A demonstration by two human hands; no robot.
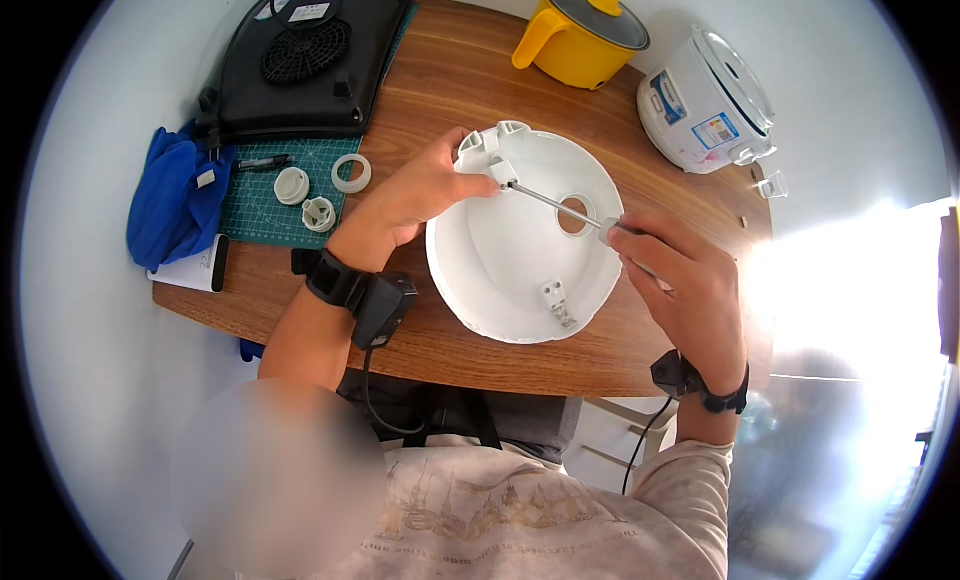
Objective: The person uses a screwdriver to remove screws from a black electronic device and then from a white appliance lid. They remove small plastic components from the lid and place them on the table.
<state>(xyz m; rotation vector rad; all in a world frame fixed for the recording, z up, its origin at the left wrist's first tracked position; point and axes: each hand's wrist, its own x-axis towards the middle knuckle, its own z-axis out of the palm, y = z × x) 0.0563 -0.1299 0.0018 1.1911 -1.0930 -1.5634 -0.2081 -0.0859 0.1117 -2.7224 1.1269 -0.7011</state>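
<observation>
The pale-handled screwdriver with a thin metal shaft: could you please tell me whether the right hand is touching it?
Touching. The head view shows the right hand with its fingers closed around the screwdriver at its handle.

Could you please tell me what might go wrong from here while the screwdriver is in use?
The screwdriver's tip sits close to the thumb of the left hand, so a slip might jab it. The curved white shell is held by the left hand at one side, so pressure from the right hand could perhaps make it rock or turn.
</observation>
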